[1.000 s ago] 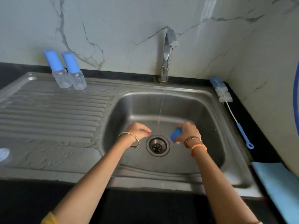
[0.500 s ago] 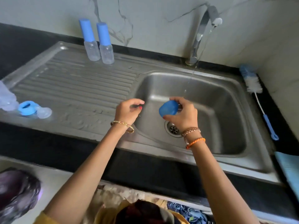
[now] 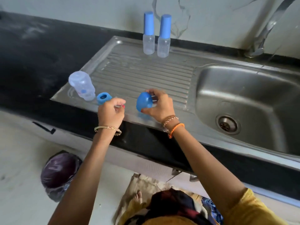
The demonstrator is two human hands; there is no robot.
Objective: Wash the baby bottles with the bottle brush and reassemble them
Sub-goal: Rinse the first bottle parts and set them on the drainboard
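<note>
My right hand [image 3: 159,106] grips a blue dome cap [image 3: 144,101] just above the front of the steel draining board [image 3: 146,73]. To its left, my left hand [image 3: 111,111] has its fingers curled beside a blue screw ring [image 3: 103,97] that lies on the board. I cannot make out whether those fingers hold anything. A clear bottle body [image 3: 82,85] stands tilted at the board's left corner, next to the ring. Two assembled bottles [image 3: 148,38] [image 3: 164,40] with blue caps stand upright at the back of the board.
The sink basin [image 3: 243,98] with its drain [image 3: 228,125] lies to the right, under the tap [image 3: 266,31], which drips a thin stream. A black counter [image 3: 32,54] runs to the left. Below on the floor stands a bin lined with a purple bag [image 3: 60,172].
Both hands moved left out of the basin to the front of the draining board, the right one carrying the blue cap. The left hand now sits beside the ring.
</note>
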